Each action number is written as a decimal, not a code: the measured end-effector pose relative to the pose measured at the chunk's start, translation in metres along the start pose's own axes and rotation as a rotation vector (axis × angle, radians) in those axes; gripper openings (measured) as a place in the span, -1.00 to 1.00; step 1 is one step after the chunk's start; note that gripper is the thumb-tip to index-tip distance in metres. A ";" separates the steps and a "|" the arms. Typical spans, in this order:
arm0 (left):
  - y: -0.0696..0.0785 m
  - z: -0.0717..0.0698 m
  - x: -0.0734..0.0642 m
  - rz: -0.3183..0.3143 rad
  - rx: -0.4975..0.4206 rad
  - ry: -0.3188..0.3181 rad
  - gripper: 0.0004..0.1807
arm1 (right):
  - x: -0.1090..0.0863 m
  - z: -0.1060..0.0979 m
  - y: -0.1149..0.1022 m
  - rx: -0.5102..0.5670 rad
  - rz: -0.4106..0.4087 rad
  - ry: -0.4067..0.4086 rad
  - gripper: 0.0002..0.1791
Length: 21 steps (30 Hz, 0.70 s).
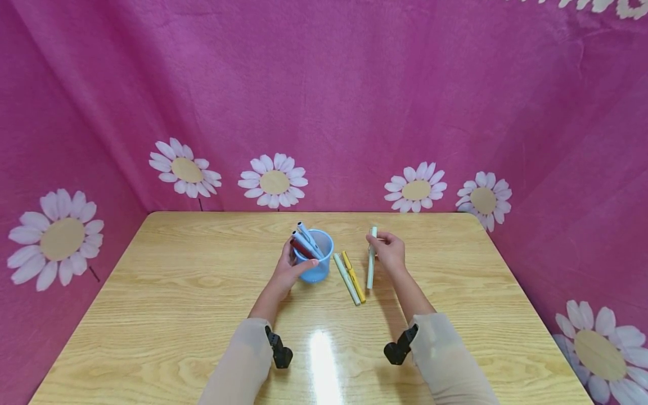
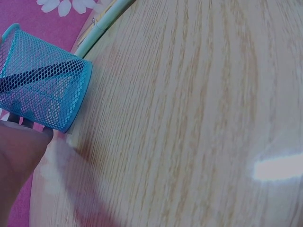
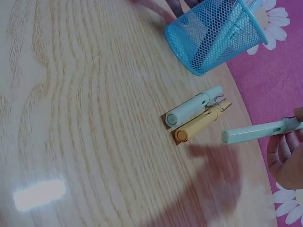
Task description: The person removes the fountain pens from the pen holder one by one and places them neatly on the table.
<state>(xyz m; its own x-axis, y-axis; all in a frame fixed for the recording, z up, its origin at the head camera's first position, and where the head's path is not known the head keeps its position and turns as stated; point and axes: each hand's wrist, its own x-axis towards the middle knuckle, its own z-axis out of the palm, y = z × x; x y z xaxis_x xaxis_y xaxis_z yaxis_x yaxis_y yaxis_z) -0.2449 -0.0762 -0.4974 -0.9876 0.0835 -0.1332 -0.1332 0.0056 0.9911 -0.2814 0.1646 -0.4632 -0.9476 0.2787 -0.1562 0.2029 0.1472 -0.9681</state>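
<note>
My left hand (image 1: 286, 275) grips a blue mesh pen cup (image 1: 324, 265) by its side, thumb on the near rim. Leaning inside it are light blue pens (image 1: 309, 237) and a dark red pen (image 1: 300, 248). With thumb and fingers my right hand (image 1: 391, 251) pinches a pale green pen (image 1: 371, 271) near its upper end; in the right wrist view this pen (image 3: 253, 132) is above the table. Between the hands, a second pale green pen (image 1: 347, 281) and a yellow pen (image 1: 356, 282) lie side by side, close to the cup.
The wooden table (image 1: 192, 315) fills the space under both arms. A pink curtain (image 1: 344, 101) with daisy prints stands behind its far edge and along both sides. Bright glare (image 1: 324, 360) shows on the tabletop near the front.
</note>
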 end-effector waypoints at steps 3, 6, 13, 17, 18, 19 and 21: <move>0.000 0.000 0.000 0.003 -0.005 0.001 0.00 | 0.000 -0.001 0.002 -0.025 0.010 -0.009 -0.61; 0.000 0.000 0.000 0.000 -0.004 0.001 0.00 | 0.000 -0.001 0.003 -0.044 0.012 -0.018 -0.59; 0.000 0.000 0.000 0.002 -0.001 0.003 0.00 | -0.001 -0.002 0.008 -0.102 -0.018 -0.021 -0.60; 0.000 0.000 0.000 0.006 -0.009 0.004 -0.01 | -0.001 -0.001 0.011 -0.146 -0.038 -0.026 -0.60; 0.000 0.000 0.000 0.004 -0.014 0.005 -0.01 | -0.001 -0.001 0.011 -0.152 -0.041 -0.028 -0.60; 0.000 0.000 0.000 0.004 -0.018 0.005 -0.01 | -0.002 0.000 0.012 -0.160 -0.044 -0.030 -0.60; -0.001 0.000 0.000 0.004 -0.017 0.004 -0.01 | -0.002 0.001 0.013 -0.175 -0.052 -0.032 -0.60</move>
<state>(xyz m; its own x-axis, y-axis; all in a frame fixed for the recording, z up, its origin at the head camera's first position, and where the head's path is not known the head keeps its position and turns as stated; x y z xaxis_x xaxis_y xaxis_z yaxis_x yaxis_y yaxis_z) -0.2452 -0.0760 -0.4982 -0.9884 0.0798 -0.1292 -0.1305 -0.0117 0.9914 -0.2767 0.1653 -0.4757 -0.9647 0.2366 -0.1156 0.1906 0.3242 -0.9266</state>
